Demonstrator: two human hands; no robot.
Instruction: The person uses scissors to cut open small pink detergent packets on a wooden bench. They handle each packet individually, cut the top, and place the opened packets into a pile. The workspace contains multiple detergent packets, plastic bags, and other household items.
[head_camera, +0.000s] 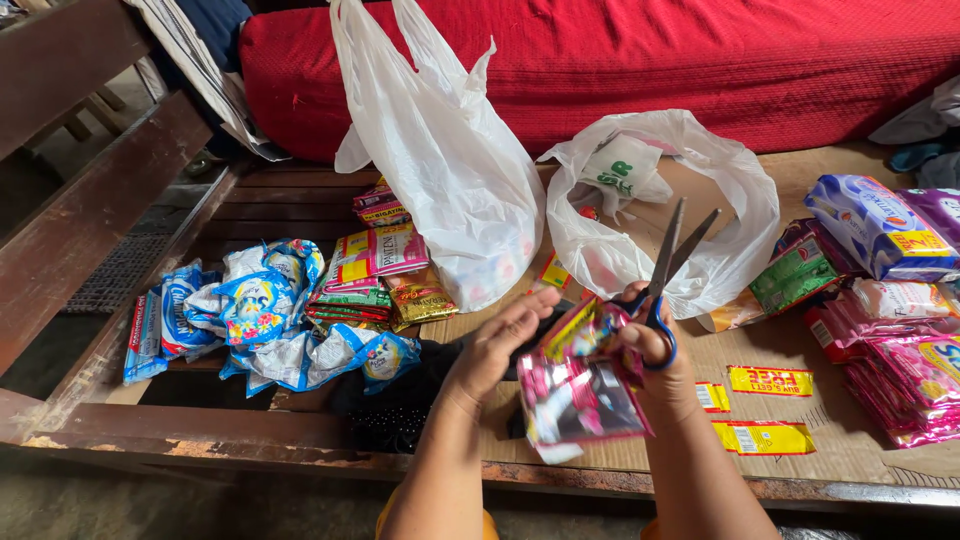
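Note:
My right hand (652, 342) grips a pair of scissors (672, 262) with blue handles, blades apart and pointing up. The same hand pinches the top of a pink foil sachet strip (580, 395) that hangs below it. My left hand (497, 345) is beside the strip, fingers stretched toward its left edge and touching it. Both hands are above a sheet of brown cardboard (800, 420) on a wooden bed frame.
Two white plastic bags (440, 160) (690, 200) stand behind the hands. Crumpled blue and white sachets (250, 310) lie at left, pink packets (900, 370) and a purple pack (880, 225) at right, yellow cut strips (768, 380) near my right wrist. A red mattress (650, 60) lies behind.

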